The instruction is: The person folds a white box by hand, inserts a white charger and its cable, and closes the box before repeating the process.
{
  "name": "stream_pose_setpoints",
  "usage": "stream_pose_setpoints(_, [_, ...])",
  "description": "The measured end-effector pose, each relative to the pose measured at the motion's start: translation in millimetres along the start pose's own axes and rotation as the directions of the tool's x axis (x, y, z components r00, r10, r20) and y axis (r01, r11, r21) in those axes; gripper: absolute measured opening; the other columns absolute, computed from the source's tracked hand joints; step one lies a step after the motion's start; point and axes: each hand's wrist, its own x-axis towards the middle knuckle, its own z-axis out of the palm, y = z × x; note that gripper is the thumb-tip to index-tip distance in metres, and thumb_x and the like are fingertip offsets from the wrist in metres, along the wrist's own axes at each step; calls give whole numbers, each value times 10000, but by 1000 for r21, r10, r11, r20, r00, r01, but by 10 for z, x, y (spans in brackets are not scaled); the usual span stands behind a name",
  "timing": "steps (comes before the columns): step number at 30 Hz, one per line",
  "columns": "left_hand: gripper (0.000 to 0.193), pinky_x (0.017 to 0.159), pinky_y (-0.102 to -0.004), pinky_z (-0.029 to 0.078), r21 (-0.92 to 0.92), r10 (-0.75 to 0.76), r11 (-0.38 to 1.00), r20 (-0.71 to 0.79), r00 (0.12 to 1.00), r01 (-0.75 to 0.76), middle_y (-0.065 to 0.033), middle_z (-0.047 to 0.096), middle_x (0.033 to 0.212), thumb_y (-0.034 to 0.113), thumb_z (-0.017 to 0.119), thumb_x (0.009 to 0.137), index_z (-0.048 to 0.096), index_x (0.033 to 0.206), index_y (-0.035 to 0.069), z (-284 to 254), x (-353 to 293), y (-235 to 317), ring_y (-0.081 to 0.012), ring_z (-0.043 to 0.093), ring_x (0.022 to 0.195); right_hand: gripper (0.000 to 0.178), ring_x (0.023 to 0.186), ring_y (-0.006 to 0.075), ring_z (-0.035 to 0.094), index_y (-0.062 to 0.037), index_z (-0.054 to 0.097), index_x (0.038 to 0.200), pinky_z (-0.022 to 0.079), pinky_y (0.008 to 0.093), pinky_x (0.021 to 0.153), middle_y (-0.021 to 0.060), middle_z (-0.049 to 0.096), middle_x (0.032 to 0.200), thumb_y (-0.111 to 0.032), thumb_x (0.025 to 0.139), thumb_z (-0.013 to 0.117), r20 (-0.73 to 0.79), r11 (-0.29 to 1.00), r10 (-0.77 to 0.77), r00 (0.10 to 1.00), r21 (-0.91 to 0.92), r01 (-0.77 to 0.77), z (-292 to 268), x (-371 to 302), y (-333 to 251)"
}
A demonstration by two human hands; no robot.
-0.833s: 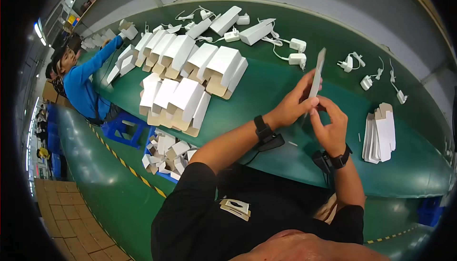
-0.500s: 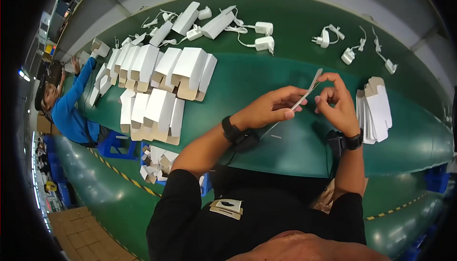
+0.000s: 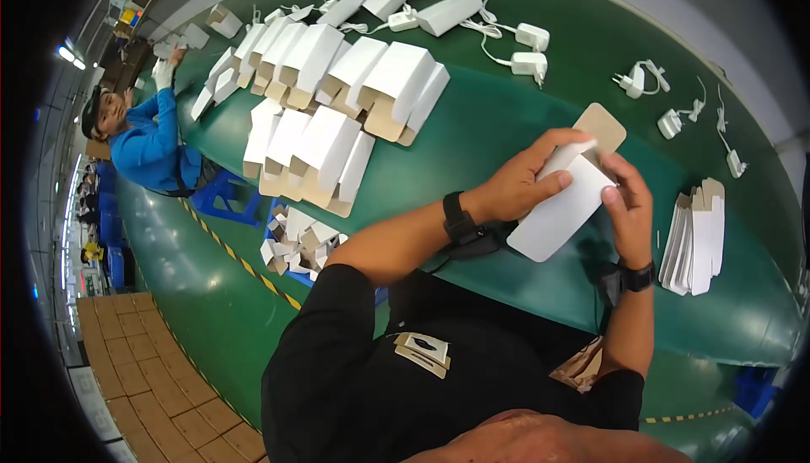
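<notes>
Grasping the box (image 3: 553,222) right of centre in the head view, the left hand (image 3: 527,178) is pressing its thumb onto the white face, while the right hand (image 3: 631,210) is gripping the right edge. The tan flap (image 3: 605,124) is pointing toward the upper right. Bare table (image 3: 472,113) is stretching leftward to the standing boxes (image 3: 325,155) at the upper left, and upward to the adapters (image 3: 641,81) at the upper right. A narrower strip is separating the right hand from the flat boxes (image 3: 693,239) at the far right. The table's near edge is slanting below the wrists toward the lower right.

The box's upper end is blurring among the fingers, and some fingertips are hiding behind it. Whether its lower end is touching the table, I cannot tell. The left arm is partly covering the scrap-filled crate (image 3: 301,278), left of centre. A co-worker (image 3: 156,155) is appearing too small at the left for finger detail.
</notes>
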Motion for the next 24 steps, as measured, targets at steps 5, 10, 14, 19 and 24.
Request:
stream_pose_setpoints(5, [438, 905, -290, 483, -233, -123, 964, 25, 992, 125, -109, 512, 1277, 230, 538, 1022, 353, 1403, 120, -3, -61, -44, -134, 530, 1092, 266, 972, 143, 592, 31, 643, 1161, 471, 274, 828, 68, 607, 1129, -149, 966, 652, 165, 986, -53, 985, -145, 78, -85, 69, 173])
stream_pose_setpoints(10, [571, 847, -295, 509, -271, -186, 947, -17, 982, 175, -148, 598, 1209, 247, 518, 1037, 186, 1488, 135, 128, -12, 106, -149, 602, 993, 125, 1026, 197, 638, 19, 693, 1010, 518, 334, 881, 125, 662, 1151, -83, 964, 636, -14, 942, -284, 959, -189, 276, 144, 31, 6])
stream_pose_setpoints(14, [661, 845, -314, 518, -155, -176, 972, 5, 984, 175, -172, 611, 1209, 215, 530, 1034, 104, 1531, 122, 229, -19, 49, -165, 622, 994, 119, 1054, 211, 650, 17, 709, 1041, 534, 351, 901, 146, 672, 1165, 0, 936, 655, 167, 889, -311, 935, -296, 349, -176, 57, -53])
stream_pose_setpoints(19, [650, 854, -314, 518, 148, 26, 988, 54, 998, -34, -163, 620, 1201, 158, 553, 1022, 167, 1540, 82, 227, -74, -42, -161, 630, 984, 139, 1037, 197, 652, 26, 715, 1057, 536, 332, 894, 143, 681, 1141, -3, 929, 669, -3, 998, -50, 999, 31, 51, -94, -1, -10])
stream_pose_setpoints(24, [550, 860, -306, 512, 102, -43, 994, 52, 998, 37, -137, 636, 1174, 149, 534, 1030, 293, 1519, 76, 263, -108, 32, -152, 629, 981, 133, 1020, 180, 653, 34, 711, 1043, 533, 316, 885, 132, 686, 1112, -34, 933, 679, 70, 1000, 2, 998, 28, -4, -220, 15, 43])
